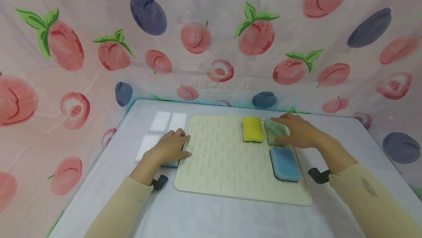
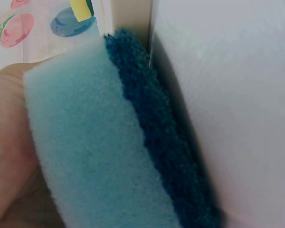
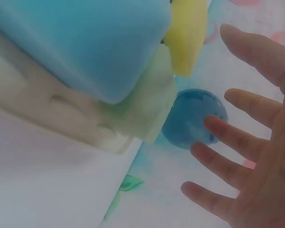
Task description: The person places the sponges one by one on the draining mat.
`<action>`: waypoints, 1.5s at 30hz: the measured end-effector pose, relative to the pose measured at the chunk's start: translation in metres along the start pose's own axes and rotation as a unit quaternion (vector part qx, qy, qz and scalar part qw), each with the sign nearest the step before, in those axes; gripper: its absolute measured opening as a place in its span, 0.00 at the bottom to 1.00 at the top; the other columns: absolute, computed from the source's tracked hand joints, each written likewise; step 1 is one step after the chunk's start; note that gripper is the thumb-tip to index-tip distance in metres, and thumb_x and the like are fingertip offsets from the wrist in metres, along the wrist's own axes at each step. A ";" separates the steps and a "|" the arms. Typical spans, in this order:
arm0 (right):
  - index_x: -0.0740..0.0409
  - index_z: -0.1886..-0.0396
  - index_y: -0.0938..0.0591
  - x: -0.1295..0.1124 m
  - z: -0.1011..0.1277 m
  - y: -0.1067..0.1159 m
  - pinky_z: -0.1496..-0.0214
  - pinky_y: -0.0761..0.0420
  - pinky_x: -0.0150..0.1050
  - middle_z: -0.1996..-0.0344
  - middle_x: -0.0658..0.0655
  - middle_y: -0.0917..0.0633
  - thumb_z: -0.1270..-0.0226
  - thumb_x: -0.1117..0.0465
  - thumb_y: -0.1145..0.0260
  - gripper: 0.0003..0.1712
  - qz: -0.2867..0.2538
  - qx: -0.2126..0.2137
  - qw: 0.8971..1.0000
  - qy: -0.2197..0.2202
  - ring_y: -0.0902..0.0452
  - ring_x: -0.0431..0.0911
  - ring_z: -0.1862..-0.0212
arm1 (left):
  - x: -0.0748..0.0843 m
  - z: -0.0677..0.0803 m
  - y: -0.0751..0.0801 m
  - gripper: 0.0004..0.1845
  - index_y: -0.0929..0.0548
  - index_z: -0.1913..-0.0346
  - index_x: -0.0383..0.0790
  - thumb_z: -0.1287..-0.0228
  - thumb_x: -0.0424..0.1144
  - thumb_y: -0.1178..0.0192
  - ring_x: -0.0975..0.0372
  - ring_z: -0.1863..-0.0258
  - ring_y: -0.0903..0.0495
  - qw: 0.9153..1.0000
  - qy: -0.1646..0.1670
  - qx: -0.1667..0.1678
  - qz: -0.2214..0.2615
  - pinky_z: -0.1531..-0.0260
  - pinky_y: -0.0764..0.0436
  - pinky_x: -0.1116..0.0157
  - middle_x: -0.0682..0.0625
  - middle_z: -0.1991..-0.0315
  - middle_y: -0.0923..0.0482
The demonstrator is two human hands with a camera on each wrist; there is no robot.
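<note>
My left hand (image 1: 169,148) lies over a blue sponge (image 1: 170,164) at the mat's left edge, fingers bent toward its far side and thumb out over the mat. Close up in the left wrist view, the blue sponge (image 2: 85,128) sits dark scouring side down beside the palm; the fingertips are hidden. My right hand (image 1: 298,131) is over a pale green sponge (image 1: 273,130) on the mat's far right corner. In the right wrist view its spread, straight fingers (image 3: 228,166) stand apart from the green sponge (image 3: 149,102).
The cream ridged mat (image 1: 217,157) lies on a white table (image 1: 211,216). It bears a yellow sponge (image 1: 252,130) and another blue sponge (image 1: 286,164). White sponges (image 1: 160,121) lie left of it. A fruit-print cloth (image 1: 197,69) hangs behind the table.
</note>
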State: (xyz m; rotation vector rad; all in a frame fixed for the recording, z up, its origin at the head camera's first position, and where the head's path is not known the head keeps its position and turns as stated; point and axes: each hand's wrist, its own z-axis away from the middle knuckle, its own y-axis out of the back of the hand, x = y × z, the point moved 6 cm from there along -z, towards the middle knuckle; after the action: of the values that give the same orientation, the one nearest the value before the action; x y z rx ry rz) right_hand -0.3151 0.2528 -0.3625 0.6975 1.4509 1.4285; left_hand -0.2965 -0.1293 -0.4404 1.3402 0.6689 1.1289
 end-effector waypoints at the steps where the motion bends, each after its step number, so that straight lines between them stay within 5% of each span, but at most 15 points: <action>1: 0.57 0.23 0.30 0.001 0.002 0.001 0.34 0.31 0.74 0.32 0.70 0.27 0.35 0.42 0.26 0.47 -0.001 0.002 1.000 0.000 0.34 0.69 0.30 | 0.000 0.000 0.000 0.39 0.28 0.25 0.36 0.31 0.54 0.33 0.48 0.41 0.29 1.000 0.000 0.000 -0.001 0.35 0.28 0.49 0.41 0.33 0.29; 17: 0.56 0.21 0.32 0.028 0.029 0.001 0.37 0.28 0.74 0.31 0.70 0.29 0.38 0.36 0.26 0.52 -0.008 0.007 1.000 -0.028 0.33 0.69 0.32 | 0.000 -0.001 0.000 0.39 0.28 0.25 0.37 0.32 0.54 0.32 0.48 0.41 0.29 1.000 0.005 0.000 0.002 0.35 0.28 0.48 0.40 0.33 0.28; 45: 0.59 0.22 0.32 0.071 0.083 -0.009 0.39 0.28 0.75 0.32 0.72 0.31 0.39 0.40 0.24 0.52 -0.030 0.016 0.998 -0.050 0.34 0.70 0.34 | -0.001 0.000 -0.001 0.39 0.29 0.24 0.38 0.31 0.54 0.32 0.49 0.42 0.30 1.000 0.008 0.000 0.001 0.36 0.28 0.49 0.42 0.33 0.28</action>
State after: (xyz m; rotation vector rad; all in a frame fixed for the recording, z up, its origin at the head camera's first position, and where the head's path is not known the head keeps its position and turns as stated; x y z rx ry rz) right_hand -0.2665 0.3497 -0.3762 0.7279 1.4085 1.3087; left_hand -0.2964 -0.1298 -0.4414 1.3325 0.6789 1.1432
